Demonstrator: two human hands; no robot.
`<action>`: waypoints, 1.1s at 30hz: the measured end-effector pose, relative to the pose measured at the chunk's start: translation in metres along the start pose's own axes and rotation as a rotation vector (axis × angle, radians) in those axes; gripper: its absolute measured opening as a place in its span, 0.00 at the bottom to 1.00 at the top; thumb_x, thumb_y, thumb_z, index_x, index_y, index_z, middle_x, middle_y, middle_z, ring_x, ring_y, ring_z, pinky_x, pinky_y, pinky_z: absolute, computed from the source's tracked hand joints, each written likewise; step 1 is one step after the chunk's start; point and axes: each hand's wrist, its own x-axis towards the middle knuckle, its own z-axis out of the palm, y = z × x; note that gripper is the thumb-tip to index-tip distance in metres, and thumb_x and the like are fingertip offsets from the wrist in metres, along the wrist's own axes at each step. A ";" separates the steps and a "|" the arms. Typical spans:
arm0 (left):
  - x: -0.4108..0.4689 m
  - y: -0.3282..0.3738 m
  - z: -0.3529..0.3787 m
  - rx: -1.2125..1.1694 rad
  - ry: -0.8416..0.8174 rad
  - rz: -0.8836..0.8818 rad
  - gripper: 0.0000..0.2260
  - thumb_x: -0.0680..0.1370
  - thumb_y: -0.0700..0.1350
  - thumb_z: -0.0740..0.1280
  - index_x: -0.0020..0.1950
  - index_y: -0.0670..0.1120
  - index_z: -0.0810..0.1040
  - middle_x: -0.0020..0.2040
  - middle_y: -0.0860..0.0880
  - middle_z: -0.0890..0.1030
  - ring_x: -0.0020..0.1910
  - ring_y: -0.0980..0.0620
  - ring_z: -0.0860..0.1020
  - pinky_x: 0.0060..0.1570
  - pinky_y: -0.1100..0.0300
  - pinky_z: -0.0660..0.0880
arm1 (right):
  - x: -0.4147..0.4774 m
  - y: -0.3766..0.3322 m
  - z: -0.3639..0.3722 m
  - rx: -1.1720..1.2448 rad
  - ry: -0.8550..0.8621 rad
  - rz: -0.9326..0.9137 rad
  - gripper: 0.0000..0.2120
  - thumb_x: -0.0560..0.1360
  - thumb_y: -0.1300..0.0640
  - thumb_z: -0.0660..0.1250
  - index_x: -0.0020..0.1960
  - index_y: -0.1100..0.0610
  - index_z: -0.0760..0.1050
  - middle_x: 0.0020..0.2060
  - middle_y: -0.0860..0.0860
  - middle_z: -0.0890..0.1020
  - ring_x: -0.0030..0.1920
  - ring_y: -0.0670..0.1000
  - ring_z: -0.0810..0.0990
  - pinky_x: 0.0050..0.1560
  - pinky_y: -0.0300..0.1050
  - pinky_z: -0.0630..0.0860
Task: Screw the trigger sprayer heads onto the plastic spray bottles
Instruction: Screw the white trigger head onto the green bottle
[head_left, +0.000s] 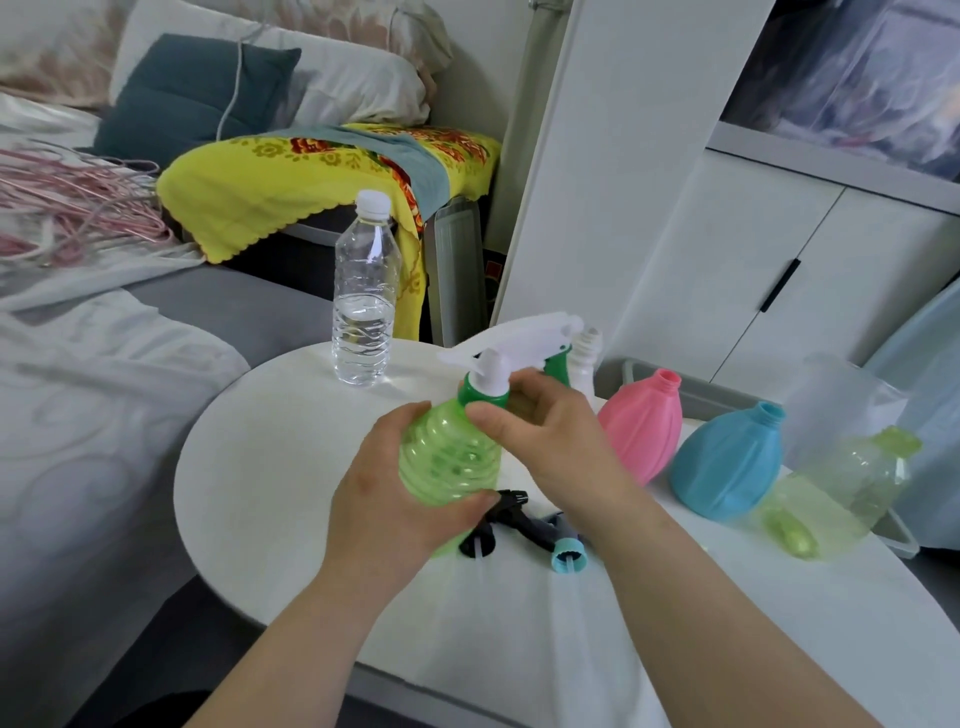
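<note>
My left hand (384, 499) grips the ribbed body of a translucent green spray bottle (447, 457), held tilted above the white table (291, 467). A white trigger sprayer head (511, 345) with a green collar (480, 392) sits on its neck. My right hand (550, 436) has its fingers around that green collar. Under my hands a black sprayer head with a light blue collar (563, 553) lies on the table. To the right stand a pink bottle (647, 421) and a blue bottle (727, 462) with bare necks; a pale yellow-green bottle (841, 488) lies on its side.
A clear water bottle (363, 306) with a white cap stands at the table's far edge. A white bottle neck (587, 353) shows behind the sprayer. A bed lies to the left, white cabinets (753, 249) to the right, and a clear plastic bag (841, 400) behind the bottles.
</note>
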 end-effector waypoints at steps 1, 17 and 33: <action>0.001 -0.004 -0.003 0.026 0.027 -0.005 0.30 0.55 0.50 0.78 0.46 0.66 0.64 0.43 0.63 0.73 0.43 0.62 0.74 0.41 0.65 0.69 | 0.005 0.001 0.004 -0.039 -0.032 0.007 0.08 0.69 0.59 0.69 0.38 0.47 0.75 0.36 0.41 0.80 0.36 0.34 0.78 0.39 0.26 0.72; 0.012 -0.030 -0.039 -0.109 -0.359 -0.051 0.29 0.59 0.41 0.72 0.50 0.66 0.66 0.46 0.70 0.77 0.46 0.79 0.70 0.39 0.85 0.65 | 0.022 0.021 0.025 -0.121 -0.251 0.086 0.11 0.69 0.64 0.68 0.43 0.47 0.75 0.43 0.43 0.80 0.42 0.36 0.79 0.51 0.33 0.75; 0.015 -0.043 -0.020 0.020 -0.367 -0.131 0.37 0.55 0.46 0.76 0.59 0.62 0.63 0.48 0.64 0.74 0.44 0.79 0.71 0.36 0.82 0.67 | 0.009 0.035 0.026 -0.101 -0.011 0.038 0.09 0.69 0.61 0.69 0.40 0.47 0.75 0.37 0.41 0.79 0.45 0.45 0.78 0.53 0.41 0.74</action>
